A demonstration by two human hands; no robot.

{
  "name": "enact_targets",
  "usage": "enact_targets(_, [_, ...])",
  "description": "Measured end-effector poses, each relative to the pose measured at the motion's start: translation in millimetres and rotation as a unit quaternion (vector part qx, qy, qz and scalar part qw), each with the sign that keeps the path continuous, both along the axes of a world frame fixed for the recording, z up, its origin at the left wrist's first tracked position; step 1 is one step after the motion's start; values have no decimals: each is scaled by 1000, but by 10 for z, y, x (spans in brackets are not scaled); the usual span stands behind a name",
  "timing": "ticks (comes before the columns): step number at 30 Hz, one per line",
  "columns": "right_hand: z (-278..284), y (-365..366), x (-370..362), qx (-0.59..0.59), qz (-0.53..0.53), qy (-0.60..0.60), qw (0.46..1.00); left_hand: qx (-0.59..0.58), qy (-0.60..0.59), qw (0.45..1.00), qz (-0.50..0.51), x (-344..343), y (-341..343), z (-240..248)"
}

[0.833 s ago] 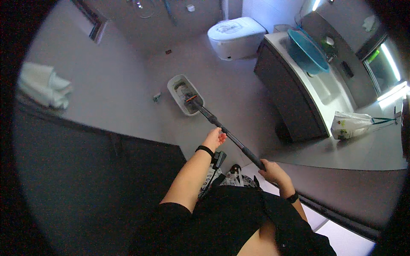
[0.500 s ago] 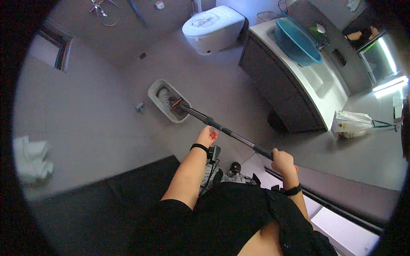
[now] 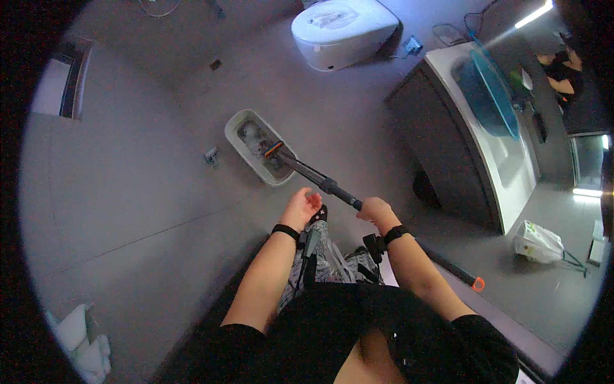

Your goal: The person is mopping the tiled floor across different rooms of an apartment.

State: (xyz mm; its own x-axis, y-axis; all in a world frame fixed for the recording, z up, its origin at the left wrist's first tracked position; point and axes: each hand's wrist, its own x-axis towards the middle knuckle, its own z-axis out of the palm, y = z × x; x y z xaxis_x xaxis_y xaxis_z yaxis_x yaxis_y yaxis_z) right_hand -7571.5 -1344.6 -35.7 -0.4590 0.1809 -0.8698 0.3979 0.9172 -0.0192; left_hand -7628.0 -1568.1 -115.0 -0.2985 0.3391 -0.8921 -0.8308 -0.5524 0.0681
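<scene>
A grey mop [image 3: 312, 174] slants across the middle, its orange-edged head down in a pale, long bucket [image 3: 250, 168] of murky, foamy water on the floor. My right hand [image 3: 378, 212] is wrapped round the pole partway along. Behind that grip the pole passes under my right forearm and ends in an orange loop [image 3: 478, 284]. Just below the bucket, my left hand [image 3: 303, 208] is off the pole, with loosely bent fingers and nothing in it. Both wrists wear black bands.
A white toilet [image 3: 342, 38] stands at the far side. To the right is a grey vanity [image 3: 435, 121] with a white top and a blue basin [image 3: 489, 93]. A white bag [image 3: 536, 243] hangs at the right; white cloth [image 3: 80, 336] shows lower left.
My right hand has shifted along the pole toward the mop head, and the pole's end now sticks out behind it. My left hand stays beside the pole. The whole view has turned.
</scene>
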Motion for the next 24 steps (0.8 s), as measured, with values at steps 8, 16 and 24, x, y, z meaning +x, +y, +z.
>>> enact_targets(8, [-376,-338,-209,-149,-147,-24,978,27,17,986,-161,226,495,-322])
enact_targets(16, [-274,-290,371,-158,-156,5,975,76,-132,988,11,317,440,-450])
enact_targets(24, [-248,-197,903,-140,-142,53,978,51,-117,990,64,867,765,-476])
